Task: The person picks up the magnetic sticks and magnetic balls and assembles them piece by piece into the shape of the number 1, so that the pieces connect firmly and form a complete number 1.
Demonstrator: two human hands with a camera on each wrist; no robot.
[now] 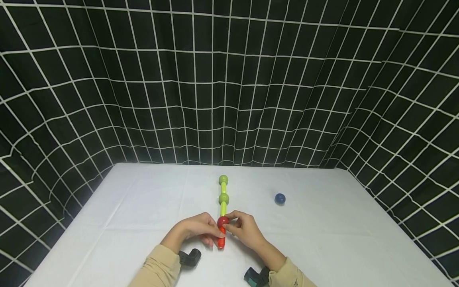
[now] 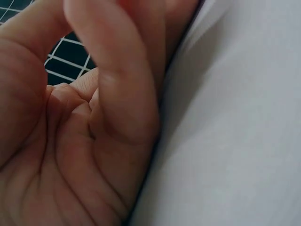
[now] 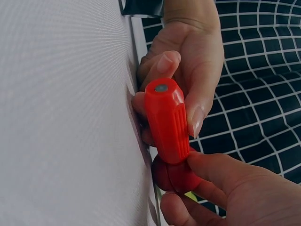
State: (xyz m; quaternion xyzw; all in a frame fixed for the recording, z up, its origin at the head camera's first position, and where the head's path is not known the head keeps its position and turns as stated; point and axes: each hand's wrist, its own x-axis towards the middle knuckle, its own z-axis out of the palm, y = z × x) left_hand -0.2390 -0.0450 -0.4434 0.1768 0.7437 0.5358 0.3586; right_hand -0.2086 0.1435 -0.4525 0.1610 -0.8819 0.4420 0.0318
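Observation:
A row of toy balls and rods runs down the middle of the table. My left hand (image 1: 199, 227) holds the red rod (image 3: 167, 122) between thumb and fingers. That ribbed rod has a grey disc in its near end, and its other end meets the red ball (image 1: 223, 221). With thumb and fingers my right hand (image 1: 247, 230) pinches this ball. Beyond it, a yellow-green rod (image 1: 223, 209), a green ball (image 1: 224, 198), another yellow-green rod (image 1: 224, 187) and a far green ball (image 1: 223, 179) continue the line. The left wrist view shows only palm and curled fingers (image 2: 122, 94).
A blue ball (image 1: 280, 199) lies apart on the white-covered table (image 1: 322, 223), right of the row. Black curtains with a white grid (image 1: 222, 99) stand behind and at the sides. Dark devices are worn at the left wrist (image 1: 190, 258) and right wrist (image 1: 256, 276).

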